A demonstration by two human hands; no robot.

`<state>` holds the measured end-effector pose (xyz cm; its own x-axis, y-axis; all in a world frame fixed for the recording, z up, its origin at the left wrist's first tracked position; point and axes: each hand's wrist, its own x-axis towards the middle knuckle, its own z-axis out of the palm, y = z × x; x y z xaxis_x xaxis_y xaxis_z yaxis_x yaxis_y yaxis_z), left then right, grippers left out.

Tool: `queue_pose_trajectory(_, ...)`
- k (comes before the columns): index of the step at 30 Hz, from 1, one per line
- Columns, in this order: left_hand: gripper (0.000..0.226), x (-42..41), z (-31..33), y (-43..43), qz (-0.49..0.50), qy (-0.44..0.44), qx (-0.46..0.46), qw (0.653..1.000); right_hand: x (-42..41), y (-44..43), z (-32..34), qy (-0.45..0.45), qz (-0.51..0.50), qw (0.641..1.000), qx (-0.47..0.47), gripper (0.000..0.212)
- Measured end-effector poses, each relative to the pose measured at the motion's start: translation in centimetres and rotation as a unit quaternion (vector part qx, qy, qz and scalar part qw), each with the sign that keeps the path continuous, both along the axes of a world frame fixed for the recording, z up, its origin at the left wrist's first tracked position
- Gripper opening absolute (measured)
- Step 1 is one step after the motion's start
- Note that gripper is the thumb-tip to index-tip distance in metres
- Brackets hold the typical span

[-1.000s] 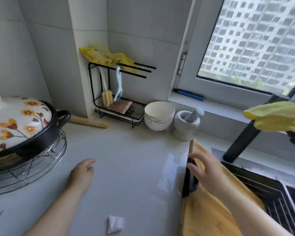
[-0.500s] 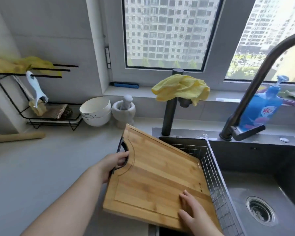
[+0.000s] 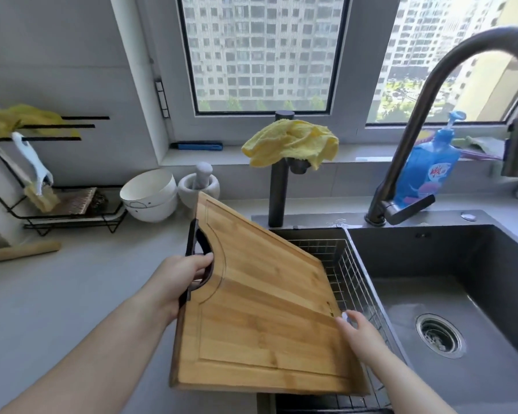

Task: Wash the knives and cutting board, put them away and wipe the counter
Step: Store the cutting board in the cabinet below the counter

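A bamboo cutting board (image 3: 260, 318) with a black handle cut-out is held tilted over the counter edge and the wire basket (image 3: 344, 273) at the sink's left side. My left hand (image 3: 177, 282) grips the board through the black handle on its left edge. My right hand (image 3: 356, 330) holds the board's right edge, fingers curled on it. The grey sink (image 3: 461, 294) lies to the right, with a drain (image 3: 440, 334) in its floor. No knives are visible.
A curved dark faucet (image 3: 425, 115) rises behind the sink. A yellow cloth (image 3: 290, 144) drapes a black post. Blue soap bottle (image 3: 428, 165) on the sill. Stacked white bowls (image 3: 150, 195), a mortar (image 3: 199, 189) and a black rack (image 3: 57, 204) stand at the back left.
The view swung right from the counter corner to the sink. My left hand took the board's handle, my right shifted to its right edge, and the board tilted up toward the sink.
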<state>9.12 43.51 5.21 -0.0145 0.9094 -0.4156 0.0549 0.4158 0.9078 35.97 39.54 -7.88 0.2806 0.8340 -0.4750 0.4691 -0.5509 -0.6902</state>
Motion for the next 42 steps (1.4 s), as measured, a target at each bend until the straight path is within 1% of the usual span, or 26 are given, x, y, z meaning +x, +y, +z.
queue_pose_trajectory(4, 0.013, -1.5, 1.7, -0.7, 0.012, -0.034, 0.027, 0.999, 0.3, 0.8, -0.2, 0.052, -0.031, 0.997, -0.049, 0.058)
queue_pose_trajectory(8, 0.013, -3.0, 3.0, -0.5, 0.035, -0.019, 0.041, 0.998, 0.6, 1.8, 0.8, 0.085, -0.029, 0.993, -0.071, 0.056)
queue_pose_trajectory(11, 0.013, -3.5, 4.3, 0.0, 0.008, 0.01, 0.046, 0.999, -0.1, 2.1, 0.7, 0.067, -0.039, 0.996, -0.048, 0.053)
queue_pose_trajectory(13, 0.008, -3.5, 5.3, 0.0, -0.011, 0.045, 0.048, 0.998, -0.8, 1.8, 0.8, 0.073, -0.057, 0.995, -0.039, 0.051)
queue_pose_trajectory(15, 0.012, -3.7, 5.9, -0.3, -0.016, 0.055, 0.047, 0.997, -0.9, 1.8, 0.9, 0.081, -0.072, 0.994, -0.027, 0.05)
queue_pose_trajectory(17, 0.017, -3.8, 6.3, -0.8, -0.001, 0.055, 0.047, 0.997, -0.6, 1.7, 0.9, 0.077, -0.076, 0.994, -0.003, 0.048)
queue_pose_trajectory(19, 0.02, -3.7, 6.4, -1.6, 0.02, 0.063, 0.073, 0.995, -0.3, 1.6, 1.2, 0.09, -0.071, 0.993, 0.025, 0.045)
queue_pose_trajectory(21, 0.021, -3.2, 6.1, -2.7, 0.057, 0.08, 0.09, 0.991, 0.5, 1.8, 1.3, 0.095, -0.066, 0.993, 0.032, 0.044)
queue_pose_trajectory(25, 0.031, -1.4, 4.9, -5.2, 0.12, 0.07, 0.061, 0.988, 2.8, 1.6, 1.7, 0.063, -0.015, 0.998, -0.01, 0.045)
queue_pose_trajectory(29, 0.021, 0.1, 4.4, -8.5, 0.19, 0.083, 0.085, 0.975, 3.9, 1.1, 2.3, 0.056, 0.034, 0.997, 0.038, 0.042)
queue_pose_trajectory(34, 0.019, 1.2, 3.4, -12.3, 0.267, 0.077, 0.062, 0.959, 5.1, 1.8, 3.4, 0.015, 0.116, 0.993, 0.005, 0.046)
queue_pose_trajectory(39, 0.019, 0.6, 1.5, -17.2, 0.323, 0.065, 0.083, 0.94, 4.2, 0.9, 4.7, 0.044, 0.159, 0.985, 0.044, 0.044)
queue_pose_trajectory(42, 0.008, -0.9, 1.6, -20.6, 0.362, 0.086, 0.085, 0.924, 2.5, -0.1, 6.4, 0.044, 0.194, 0.977, 0.082, 0.045)
